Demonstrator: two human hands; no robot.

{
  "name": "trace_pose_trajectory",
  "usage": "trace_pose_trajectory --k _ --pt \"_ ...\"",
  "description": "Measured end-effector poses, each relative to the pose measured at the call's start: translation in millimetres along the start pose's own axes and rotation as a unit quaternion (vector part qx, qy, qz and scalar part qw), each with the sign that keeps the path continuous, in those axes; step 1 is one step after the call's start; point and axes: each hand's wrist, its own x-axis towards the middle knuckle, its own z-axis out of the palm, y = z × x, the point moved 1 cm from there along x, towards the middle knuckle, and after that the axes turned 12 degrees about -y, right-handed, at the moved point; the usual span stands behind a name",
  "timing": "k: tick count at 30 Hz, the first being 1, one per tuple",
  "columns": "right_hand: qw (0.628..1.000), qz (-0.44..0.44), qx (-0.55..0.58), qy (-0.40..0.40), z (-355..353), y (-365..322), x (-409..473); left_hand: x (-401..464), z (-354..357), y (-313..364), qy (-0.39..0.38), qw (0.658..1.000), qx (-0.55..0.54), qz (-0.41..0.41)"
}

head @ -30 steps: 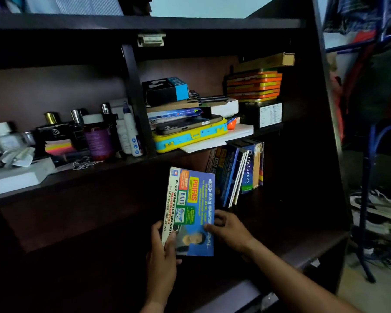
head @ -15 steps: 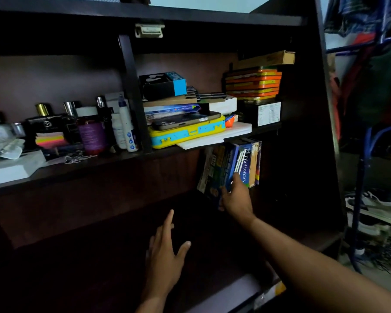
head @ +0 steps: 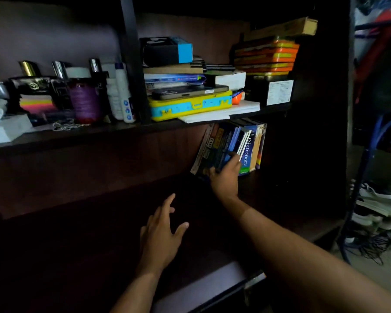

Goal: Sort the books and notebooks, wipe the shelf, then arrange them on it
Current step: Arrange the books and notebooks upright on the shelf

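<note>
Head view: right hand grips shelved books.

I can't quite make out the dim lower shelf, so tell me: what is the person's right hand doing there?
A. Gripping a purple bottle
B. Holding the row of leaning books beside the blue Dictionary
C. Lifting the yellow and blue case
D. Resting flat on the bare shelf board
B: the right hand has its fingers against the leaning books next to the blue Dictionary.

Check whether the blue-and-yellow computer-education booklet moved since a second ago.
Yes. The booklet went up and rightward from mid-shelf into the leaning book row beside the blue Dictionary.
</note>
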Motion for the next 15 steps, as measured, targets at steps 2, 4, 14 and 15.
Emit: trace_pose_trajectory --k 2,4,14,15 --pt "1.0 -0.013 0.0 -0.02 4 3 -5 0 0 0 -0.002 1.0 -0.001 -0.001" --pt "0.999 -0.028 0.002 -0.026 7 6 -9 0 0 0 -0.005 1.0 -0.003 -0.007" --pt "0.826 -0.114 -0.448 -0.324 15 33 -30 -3 -1 6 -0.012 1.0 0.025 -0.014" --pt "0.824 -0.102 -0.447 -0.333 17 34 -26 -2 -1 6 -0.014 0.999 0.025 -0.015"
